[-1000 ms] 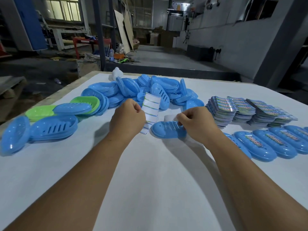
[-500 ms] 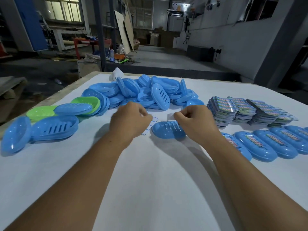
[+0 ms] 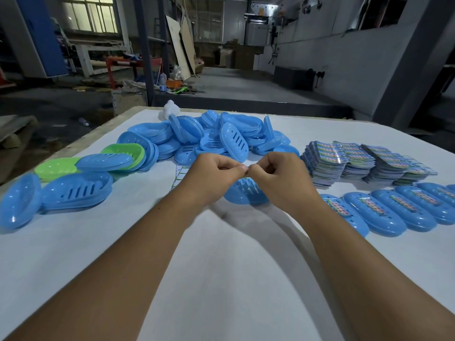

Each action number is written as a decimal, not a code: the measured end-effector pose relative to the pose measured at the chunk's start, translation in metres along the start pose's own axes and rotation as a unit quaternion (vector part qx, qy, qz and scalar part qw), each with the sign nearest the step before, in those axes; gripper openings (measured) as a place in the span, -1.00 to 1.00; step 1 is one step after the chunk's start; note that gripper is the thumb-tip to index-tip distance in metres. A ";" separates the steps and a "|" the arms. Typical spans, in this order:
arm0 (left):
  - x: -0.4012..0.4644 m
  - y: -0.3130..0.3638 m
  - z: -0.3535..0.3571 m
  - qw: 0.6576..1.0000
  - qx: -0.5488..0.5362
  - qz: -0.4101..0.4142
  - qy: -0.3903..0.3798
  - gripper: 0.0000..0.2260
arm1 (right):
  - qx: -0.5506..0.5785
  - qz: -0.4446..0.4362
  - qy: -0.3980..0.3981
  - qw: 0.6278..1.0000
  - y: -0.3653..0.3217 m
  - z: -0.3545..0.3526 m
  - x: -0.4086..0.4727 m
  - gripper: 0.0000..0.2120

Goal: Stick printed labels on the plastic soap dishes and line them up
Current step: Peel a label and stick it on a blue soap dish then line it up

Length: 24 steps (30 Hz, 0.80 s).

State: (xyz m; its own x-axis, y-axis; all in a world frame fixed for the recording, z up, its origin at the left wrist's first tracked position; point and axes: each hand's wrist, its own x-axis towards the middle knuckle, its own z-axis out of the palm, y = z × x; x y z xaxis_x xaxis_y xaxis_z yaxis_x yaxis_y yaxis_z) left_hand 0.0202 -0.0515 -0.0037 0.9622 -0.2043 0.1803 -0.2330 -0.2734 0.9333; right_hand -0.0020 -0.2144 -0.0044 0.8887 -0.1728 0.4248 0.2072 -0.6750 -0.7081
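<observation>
My left hand (image 3: 214, 175) and my right hand (image 3: 278, 178) meet fingertip to fingertip above a blue soap dish (image 3: 243, 196) lying on the white table (image 3: 221, 267). Both hands have curled fingers and pinch a small sticker between them; it is almost hidden by the fingertips. A sheet of small white stickers (image 3: 179, 177) lies flat on the table just left of my left hand. To the right, a row of blue dishes with printed labels (image 3: 394, 210) lies side by side. Stacks of printed labels (image 3: 357, 161) stand behind that row.
A loose pile of blue dishes (image 3: 209, 136) fills the table's far middle. Green dishes (image 3: 56, 168) and more blue ones (image 3: 73, 193) lie at the left, near the table's left edge. A white object (image 3: 170, 110) sits at the far edge.
My left hand laid the sticker sheet down on the table and moved right. Both hands rose from the dish and came together, fingertips touching.
</observation>
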 end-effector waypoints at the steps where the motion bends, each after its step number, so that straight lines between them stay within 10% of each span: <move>1: 0.000 -0.001 0.000 1.000 0.001 -0.002 0.001 -0.91 | 0.003 -0.001 -0.002 1.000 0.000 0.000 0.000 -0.78; 24: 0.008 -0.004 0.000 0.994 -0.076 -0.062 0.050 -0.85 | 0.107 0.112 -0.024 0.988 0.012 -0.009 0.012 -0.76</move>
State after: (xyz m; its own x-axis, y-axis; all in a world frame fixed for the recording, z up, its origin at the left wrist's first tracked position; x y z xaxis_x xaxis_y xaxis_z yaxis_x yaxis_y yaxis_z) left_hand 0.0293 -0.0519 -0.0061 0.9931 -0.0815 0.0848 -0.0960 -0.1447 0.9848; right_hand 0.0071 -0.2307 -0.0028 0.9394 -0.2629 0.2201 0.0804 -0.4552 -0.8867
